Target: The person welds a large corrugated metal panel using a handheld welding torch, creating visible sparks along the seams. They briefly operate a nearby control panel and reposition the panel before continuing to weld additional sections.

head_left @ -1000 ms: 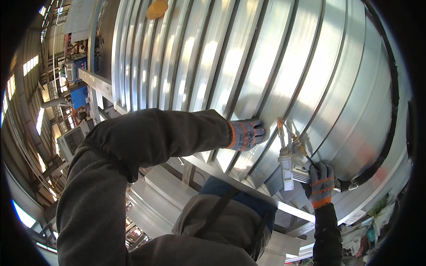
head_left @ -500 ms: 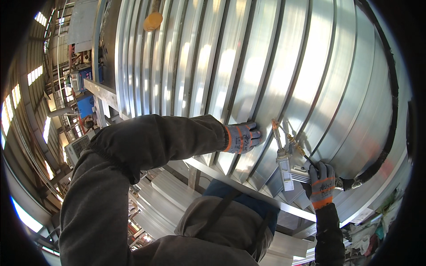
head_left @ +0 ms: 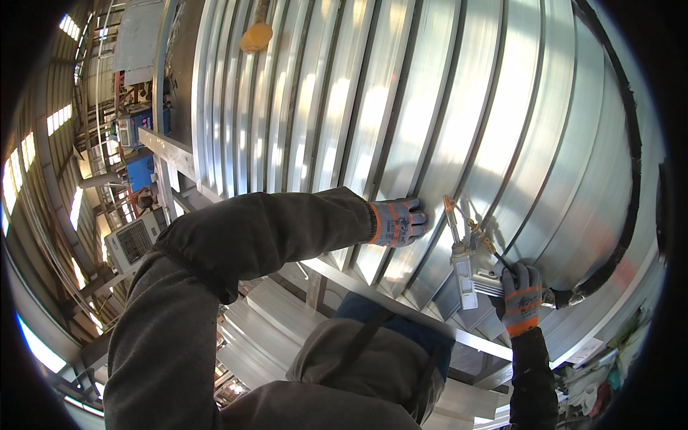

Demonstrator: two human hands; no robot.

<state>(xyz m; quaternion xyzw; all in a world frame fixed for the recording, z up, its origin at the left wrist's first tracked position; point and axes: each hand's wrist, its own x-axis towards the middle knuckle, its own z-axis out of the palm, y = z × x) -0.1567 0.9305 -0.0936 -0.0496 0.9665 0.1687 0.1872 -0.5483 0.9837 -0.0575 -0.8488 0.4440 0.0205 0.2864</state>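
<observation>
My left hand [head_left: 395,223], in a grey glove with orange bands, rests on the shiny metal slats [head_left: 401,136], its fingers stretched out and holding nothing. My right hand [head_left: 522,294], gloved alike, is closed around the handle of a silver welding gun [head_left: 464,276]. The gun's copper-coloured nozzle [head_left: 449,208] points away from me, just right of my left fingertips. Beside the nozzle is a thin brass fitting [head_left: 476,228]. A thick black cable [head_left: 631,193] runs from behind my right hand and curves along the right side over the slats.
A mallet with a yellowish head [head_left: 256,38] lies on the far left slats. A metal frame edge [head_left: 358,292] borders the slats nearest me. Loose metal profiles [head_left: 269,319] lie below it. Machines, including a blue box [head_left: 140,173], stand at left; crumpled material [head_left: 584,383] lies at lower right.
The picture has shifted slightly to the right. My left hand stays on the slats and my right hand keeps its hold on the welding gun, both in nearly the same place.
</observation>
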